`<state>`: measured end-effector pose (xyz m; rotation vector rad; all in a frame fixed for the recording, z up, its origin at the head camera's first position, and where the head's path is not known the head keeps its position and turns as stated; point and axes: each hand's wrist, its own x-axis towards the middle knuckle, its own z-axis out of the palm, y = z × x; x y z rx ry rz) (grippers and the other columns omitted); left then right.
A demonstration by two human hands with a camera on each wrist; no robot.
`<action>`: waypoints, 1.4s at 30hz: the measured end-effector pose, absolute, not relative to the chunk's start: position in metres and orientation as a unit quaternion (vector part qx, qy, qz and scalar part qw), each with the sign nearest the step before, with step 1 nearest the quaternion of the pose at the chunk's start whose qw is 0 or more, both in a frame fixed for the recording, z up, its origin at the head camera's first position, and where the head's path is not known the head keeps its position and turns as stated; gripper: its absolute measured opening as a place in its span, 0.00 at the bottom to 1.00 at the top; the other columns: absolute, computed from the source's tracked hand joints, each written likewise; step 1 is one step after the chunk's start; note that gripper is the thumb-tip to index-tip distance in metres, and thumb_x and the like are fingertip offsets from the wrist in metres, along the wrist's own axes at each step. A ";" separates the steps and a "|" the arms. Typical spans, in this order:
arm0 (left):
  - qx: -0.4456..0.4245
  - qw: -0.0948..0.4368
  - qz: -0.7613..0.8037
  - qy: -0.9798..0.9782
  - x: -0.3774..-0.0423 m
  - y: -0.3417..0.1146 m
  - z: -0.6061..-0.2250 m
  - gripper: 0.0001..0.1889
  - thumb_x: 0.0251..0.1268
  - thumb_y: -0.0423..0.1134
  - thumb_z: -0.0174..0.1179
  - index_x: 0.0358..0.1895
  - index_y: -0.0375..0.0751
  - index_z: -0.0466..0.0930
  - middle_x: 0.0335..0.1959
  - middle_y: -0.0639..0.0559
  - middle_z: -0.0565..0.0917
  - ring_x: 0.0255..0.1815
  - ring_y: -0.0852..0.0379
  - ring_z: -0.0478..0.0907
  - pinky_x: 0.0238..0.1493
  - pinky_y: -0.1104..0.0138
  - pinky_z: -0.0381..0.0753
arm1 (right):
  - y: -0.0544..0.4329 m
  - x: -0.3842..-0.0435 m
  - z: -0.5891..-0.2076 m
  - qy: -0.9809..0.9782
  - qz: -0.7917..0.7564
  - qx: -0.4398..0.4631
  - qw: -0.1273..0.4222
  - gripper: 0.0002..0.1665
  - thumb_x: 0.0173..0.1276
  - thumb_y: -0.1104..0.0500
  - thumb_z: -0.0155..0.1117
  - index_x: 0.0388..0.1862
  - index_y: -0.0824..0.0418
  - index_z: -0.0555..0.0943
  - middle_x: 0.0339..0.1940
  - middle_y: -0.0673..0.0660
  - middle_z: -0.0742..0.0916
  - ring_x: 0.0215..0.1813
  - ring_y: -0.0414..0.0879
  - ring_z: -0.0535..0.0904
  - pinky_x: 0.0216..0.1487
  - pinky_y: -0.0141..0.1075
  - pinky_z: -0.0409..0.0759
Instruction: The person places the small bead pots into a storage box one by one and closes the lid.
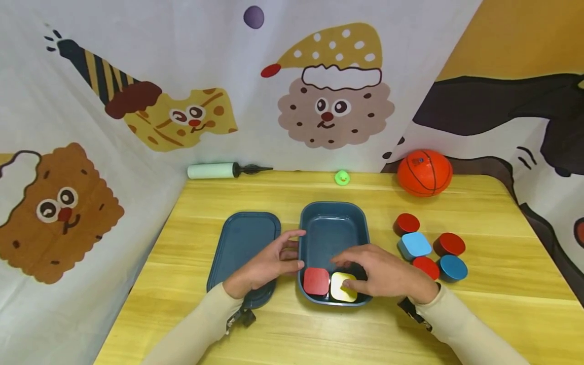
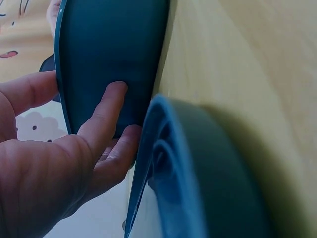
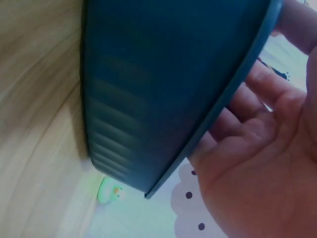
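A dark blue rectangular box [image 1: 332, 238] stands open on the table. In its near end lie a red square-topped piece [image 1: 316, 281] and a yellow square-topped piece [image 1: 342, 292], side by side. My left hand [image 1: 274, 261] is at the box's left side, fingers spread; in the left wrist view the fingertips meet the box wall [image 2: 99, 49]. My right hand [image 1: 376, 268] reaches over the right rim, loosely bent, thumb over the yellow piece and other fingertips beyond it. The box wall [image 3: 148, 99] hides those fingertips in the right wrist view.
Left of the box lies a dark blue lid [image 1: 246, 238], partly under my left hand. To the right stand several pieces, among them a light blue square one [image 1: 415, 246] and a red round one [image 1: 449, 244]. A pump [image 1: 212, 171], green duck [image 1: 342, 177] and orange ball [image 1: 425, 173] line the back.
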<state>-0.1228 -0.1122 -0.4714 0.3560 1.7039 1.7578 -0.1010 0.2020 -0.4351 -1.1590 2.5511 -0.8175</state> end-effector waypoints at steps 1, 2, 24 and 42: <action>0.136 0.327 0.671 0.651 -0.123 -0.112 -0.471 0.43 0.75 0.30 0.64 0.86 0.47 0.52 0.77 0.30 0.65 0.75 0.33 0.72 0.59 0.58 0.87 | 0.203 -0.102 -0.434 0.868 -0.283 -0.396 0.096 0.25 0.69 0.55 0.77 0.64 0.54 0.85 0.56 0.48 0.91 0.53 0.41 0.87 0.56 0.43 0.87; 0.137 0.327 0.671 0.651 -0.123 -0.112 -0.472 0.43 0.75 0.30 0.64 0.86 0.47 0.52 0.77 0.30 0.65 0.75 0.33 0.72 0.59 0.58 0.87 | 0.204 -0.102 -0.433 0.867 -0.287 -0.398 0.082 0.25 0.68 0.55 0.77 0.64 0.53 0.85 0.56 0.48 0.91 0.52 0.42 0.87 0.55 0.43 0.87; 0.138 0.323 0.667 0.657 -0.123 -0.112 -0.470 0.42 0.75 0.31 0.65 0.85 0.48 0.53 0.77 0.32 0.66 0.73 0.37 0.74 0.59 0.58 0.87 | 0.267 -0.104 -0.426 0.898 -0.310 -0.293 -0.107 0.23 0.63 0.63 0.80 0.56 0.48 0.88 0.50 0.45 0.92 0.46 0.38 0.86 0.48 0.33 0.86; 0.137 0.324 0.674 0.650 -0.122 -0.114 -0.471 0.42 0.74 0.30 0.65 0.85 0.45 0.53 0.77 0.30 0.66 0.74 0.33 0.73 0.59 0.59 0.87 | 0.350 -0.079 -0.447 0.919 -0.327 -0.136 -0.175 0.29 0.59 0.67 0.82 0.60 0.55 0.87 0.47 0.48 0.91 0.44 0.21 0.83 0.45 0.13 0.77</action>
